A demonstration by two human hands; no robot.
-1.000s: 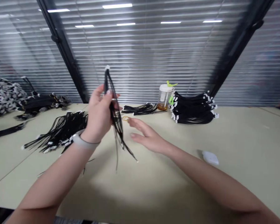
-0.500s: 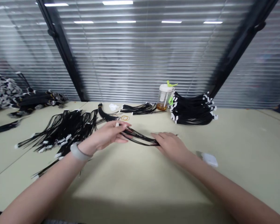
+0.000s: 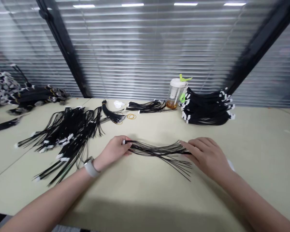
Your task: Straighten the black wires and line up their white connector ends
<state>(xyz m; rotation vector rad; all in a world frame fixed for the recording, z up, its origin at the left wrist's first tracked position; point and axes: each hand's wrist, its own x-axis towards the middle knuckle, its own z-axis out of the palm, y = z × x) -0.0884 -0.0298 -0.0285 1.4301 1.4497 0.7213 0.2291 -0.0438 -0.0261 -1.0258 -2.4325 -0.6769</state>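
Black thin-wire bundle [image 3: 157, 150] lies flat on the pale green bench [image 3: 145, 193]. Left hand [image 3: 114, 151] pinches its white-tipped end in a closed grip; right hand [image 3: 207, 156], grip released, presses the splayed end.

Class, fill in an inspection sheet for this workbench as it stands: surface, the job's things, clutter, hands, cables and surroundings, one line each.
Surface: pale green table, matte, with a seam running along its left part.
Job's things: bundle of thin black wires lying flat on the table, loose ends fanned toward the right.
Clutter: clear jar with white lid, rubber bands, small white scrap.
Hands: left hand grips the bundle's white-tipped end; right hand rests flat on the other end.
Cables: big loose pile at left, tied tassel, small bunch, stacked bundles by the jar.
Surroundings: glass wall with closed blinds, black frames.
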